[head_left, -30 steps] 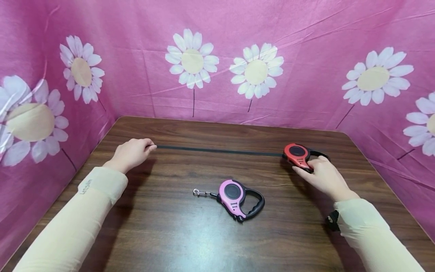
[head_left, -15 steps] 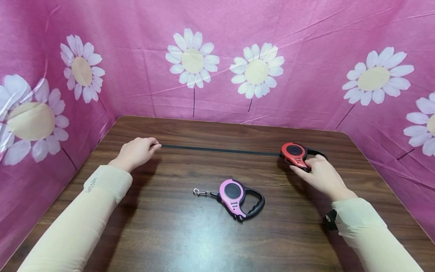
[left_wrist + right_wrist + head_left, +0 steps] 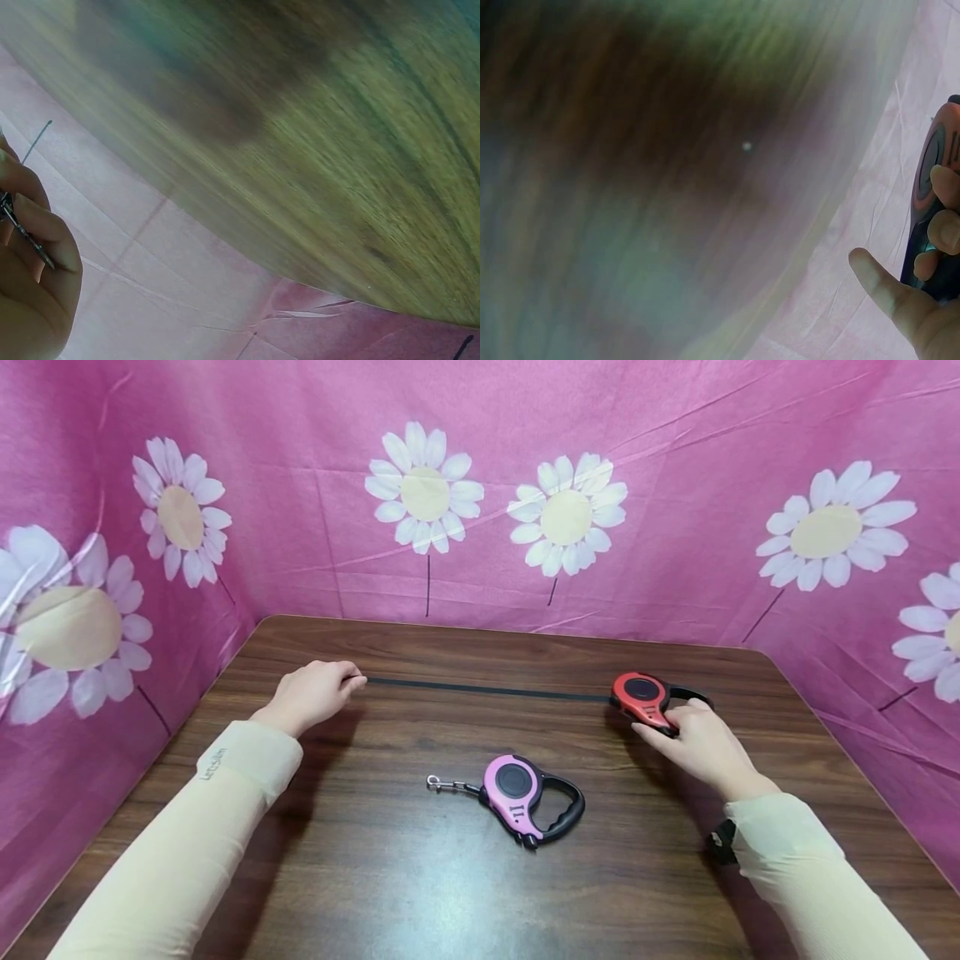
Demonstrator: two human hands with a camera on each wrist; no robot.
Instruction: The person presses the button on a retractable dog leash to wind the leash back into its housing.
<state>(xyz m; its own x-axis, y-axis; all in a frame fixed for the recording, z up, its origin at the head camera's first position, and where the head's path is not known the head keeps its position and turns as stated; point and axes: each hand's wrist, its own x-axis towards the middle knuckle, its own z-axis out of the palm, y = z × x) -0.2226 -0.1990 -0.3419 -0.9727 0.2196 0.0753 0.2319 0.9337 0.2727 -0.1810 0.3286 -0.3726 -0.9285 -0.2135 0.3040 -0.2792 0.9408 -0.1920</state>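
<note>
A red retractable dog leash (image 3: 638, 690) with a black handle is held above the right part of the table by my right hand (image 3: 703, 745). In the right wrist view the fingers curl round the handle of the red leash (image 3: 943, 154), while the thumb sticks out to the side. Its dark strap (image 3: 487, 691) runs straight and taut to my left hand (image 3: 311, 693), which grips the far end. A metal clip (image 3: 28, 238) shows between the left fingers in the left wrist view. A pink retractable leash (image 3: 513, 802) lies on the table nearer the front, touched by neither hand.
The pink leash's silver clip (image 3: 444, 785) points left on the wooden table (image 3: 390, 893). A pink cloth (image 3: 300, 527) printed with daisies hangs behind the table and along both sides.
My left hand has moved to the right and my right hand slightly to the left with the red leash. The strap between them has become shorter. The pink leash stays put.
</note>
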